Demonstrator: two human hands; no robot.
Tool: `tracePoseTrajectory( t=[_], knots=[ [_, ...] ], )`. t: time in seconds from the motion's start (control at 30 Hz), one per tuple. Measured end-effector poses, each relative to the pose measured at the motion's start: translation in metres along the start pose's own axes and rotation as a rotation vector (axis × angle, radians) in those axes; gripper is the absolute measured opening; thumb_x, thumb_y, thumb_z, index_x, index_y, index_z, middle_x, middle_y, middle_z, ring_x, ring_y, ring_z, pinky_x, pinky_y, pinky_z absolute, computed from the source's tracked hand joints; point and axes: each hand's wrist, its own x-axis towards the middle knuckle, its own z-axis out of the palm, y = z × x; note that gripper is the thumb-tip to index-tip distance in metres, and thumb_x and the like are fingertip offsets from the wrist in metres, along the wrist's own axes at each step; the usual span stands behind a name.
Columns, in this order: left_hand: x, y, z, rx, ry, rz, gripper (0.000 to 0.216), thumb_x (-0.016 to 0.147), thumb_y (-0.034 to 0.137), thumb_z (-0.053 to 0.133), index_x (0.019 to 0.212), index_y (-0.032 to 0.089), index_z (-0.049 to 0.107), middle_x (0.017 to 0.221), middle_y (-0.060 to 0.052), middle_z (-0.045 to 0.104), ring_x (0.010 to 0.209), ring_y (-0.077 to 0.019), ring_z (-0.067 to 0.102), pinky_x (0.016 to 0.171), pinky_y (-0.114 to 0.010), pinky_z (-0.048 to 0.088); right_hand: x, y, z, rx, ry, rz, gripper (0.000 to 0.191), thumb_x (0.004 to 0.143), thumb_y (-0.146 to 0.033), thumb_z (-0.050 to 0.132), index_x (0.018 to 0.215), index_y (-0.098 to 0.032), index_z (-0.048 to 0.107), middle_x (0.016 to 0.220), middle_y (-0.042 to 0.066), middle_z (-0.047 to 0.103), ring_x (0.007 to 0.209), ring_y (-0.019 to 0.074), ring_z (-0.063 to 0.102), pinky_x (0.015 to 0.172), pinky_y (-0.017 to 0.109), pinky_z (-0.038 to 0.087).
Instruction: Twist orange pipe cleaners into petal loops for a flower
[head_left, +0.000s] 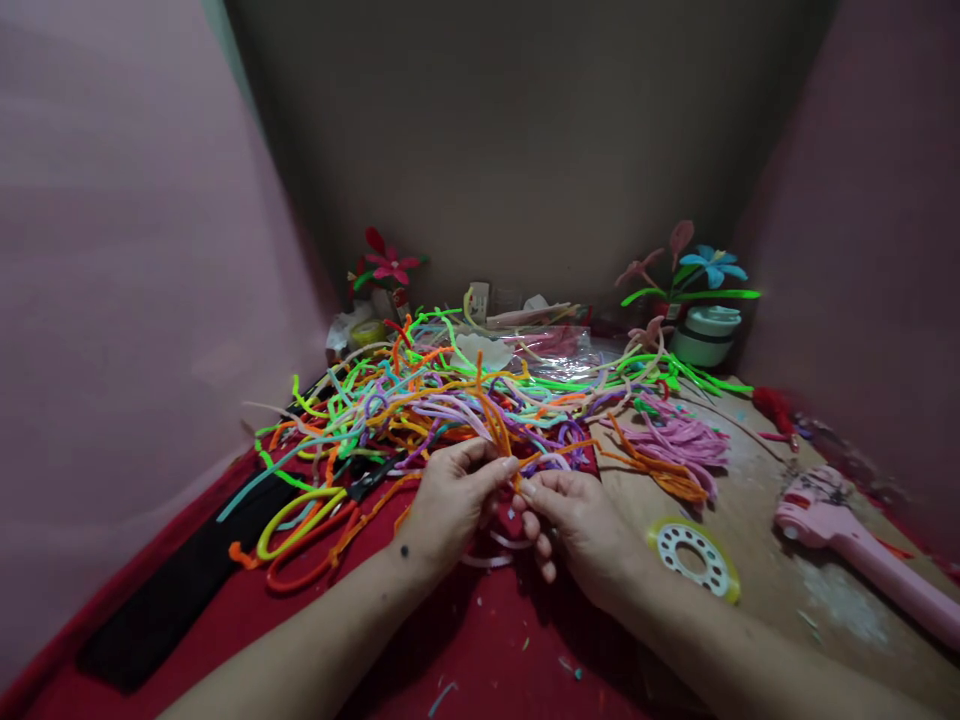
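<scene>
Both hands meet over the near middle of the table [757, 520], just in front of the heap of pipe cleaners [450, 400]; the left hand [450, 500] has thumb and fingers pinched shut on a few orange pipe cleaners [491, 415] that rise from the grip, and the right hand [574, 520] closes its fingertips on the lower end of the same strands, touching the left; to do this well, I judge, the strands should be held tight and even at the pinch so the ends stay aligned, twisting close to the fingers; a tape ring [694, 555] lies just right of the right hand, a pink tool [847, 530] nearer the right edge; no writing can be read
</scene>
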Motion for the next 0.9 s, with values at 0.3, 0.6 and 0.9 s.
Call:
tracePoseTrajectory(
  t=[0.3, 0.6, 0.9],
  knots=[
    [-0.001, 0.002, -0.002, -0.043, -0.025, -0.038, 0.025, 0.07, 0.031, 0.065, 0.062, 0.015, 0.049, 0.045, 0.006, 0.047, 0.033, -0.0033, 0.036, 0.034, -0.015, 0.024, -0.007, -0.004, 0.0, -0.6, 0.092, -0.331, 0.024, 0.081, -0.034, 0.051, 0.067, -0.016, 0.059, 0.058, 0.0, 0.056, 0.044, 0.0083, 0.045, 0.042, 0.021, 0.035],
    [-0.002, -0.001, 0.003, -0.066, 0.002, -0.115, 0.026, 0.072, 0.035, 0.063, 0.061, 0.014, 0.051, 0.038, 0.005, 0.049, 0.026, -0.0039, 0.035, 0.028, -0.014, 0.025, -0.015, -0.003, 0.003, -1.122, 0.131, -0.467, 0.027, 0.092, -0.021, 0.033, 0.076, -0.016, 0.054, 0.069, 0.005, 0.061, 0.058, 0.014, 0.054, 0.057, 0.025, 0.037],
    [-0.002, -0.001, 0.007, -0.179, 0.019, -0.178, 0.027, 0.069, 0.032, 0.064, 0.056, 0.015, 0.048, 0.033, 0.006, 0.044, 0.023, -0.0034, 0.031, 0.025, -0.014, 0.02, -0.011, -0.003, 0.005, -1.418, 0.068, -0.456, 0.023, 0.089, -0.012, 0.029, 0.083, -0.013, 0.052, 0.075, 0.011, 0.064, 0.065, 0.0188, 0.06, 0.056, 0.027, 0.036]
  ],
)
